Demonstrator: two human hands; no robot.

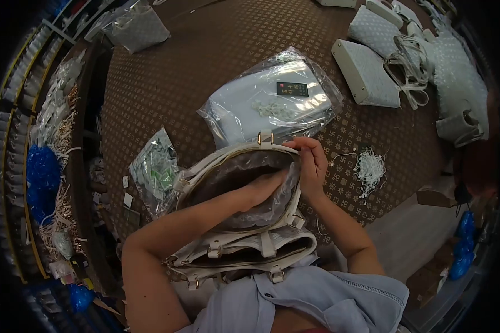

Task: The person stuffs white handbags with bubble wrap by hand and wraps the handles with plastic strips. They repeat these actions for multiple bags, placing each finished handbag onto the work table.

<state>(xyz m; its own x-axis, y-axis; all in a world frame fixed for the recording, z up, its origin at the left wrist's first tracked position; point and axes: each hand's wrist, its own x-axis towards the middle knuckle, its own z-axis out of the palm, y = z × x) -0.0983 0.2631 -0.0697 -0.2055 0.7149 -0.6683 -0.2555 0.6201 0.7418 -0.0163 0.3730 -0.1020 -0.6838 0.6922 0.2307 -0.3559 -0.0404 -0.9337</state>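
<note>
A white handbag (244,244) with gold buckles rests against my chest, its mouth open toward me. My left hand (261,186) reaches inside the opening, pressing on the clear plastic stuffing (272,208) within; its fingers are partly hidden. My right hand (313,161) pinches the far rim of the bag next to the gold clasp (265,137), holding the mouth open.
On the brown patterned table (205,61) lie a bagged pale handbag (272,100), a small packet of tags (155,166), a heap of white strings (369,169), and several pale handbags (372,72) at the far right. Shelves of supplies (44,155) line the left.
</note>
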